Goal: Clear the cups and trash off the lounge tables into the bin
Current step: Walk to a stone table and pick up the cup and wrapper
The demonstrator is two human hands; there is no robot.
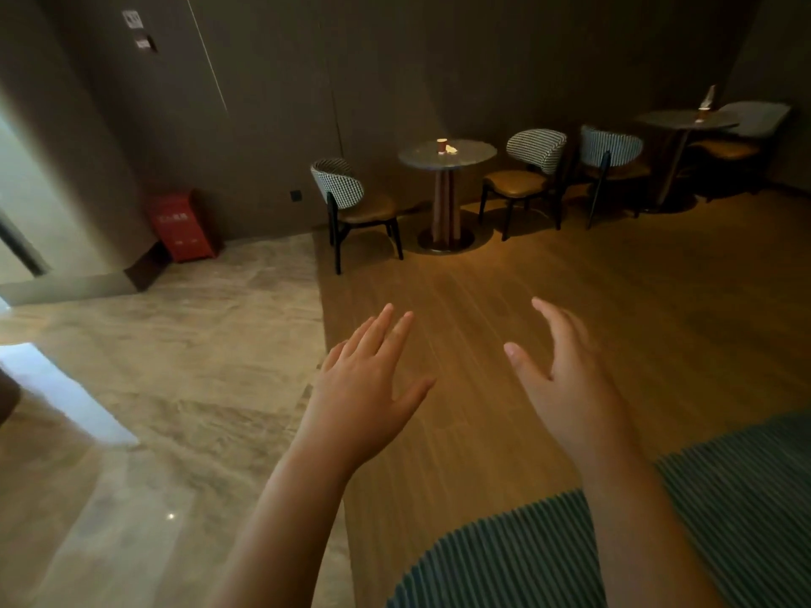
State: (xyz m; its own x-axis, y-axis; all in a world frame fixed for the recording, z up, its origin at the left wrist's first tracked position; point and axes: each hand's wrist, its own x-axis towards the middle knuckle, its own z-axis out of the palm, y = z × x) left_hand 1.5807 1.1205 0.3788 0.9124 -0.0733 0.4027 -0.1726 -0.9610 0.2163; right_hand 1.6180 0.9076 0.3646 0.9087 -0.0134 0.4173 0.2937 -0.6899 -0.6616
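One cup (442, 146) on round table (421, 159), seemingly stone.

Dim lounge or café seating area, round pedestal worktop (447, 156) carrying a paper cup (442, 146), houndstooth-backed chairs (351, 199), wood floor (548, 300), red fire cabinet (182, 223).

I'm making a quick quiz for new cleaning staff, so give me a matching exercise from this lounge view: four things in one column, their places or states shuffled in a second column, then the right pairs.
Things
1. cup
2. red box
3. left hand
4. checked chair

Places or states
A. open, holding nothing
B. on the wooden floor, left of the round table
C. on top of the round table
D. on the marble floor, against the wall

Pairs: 1-C, 2-D, 3-A, 4-B
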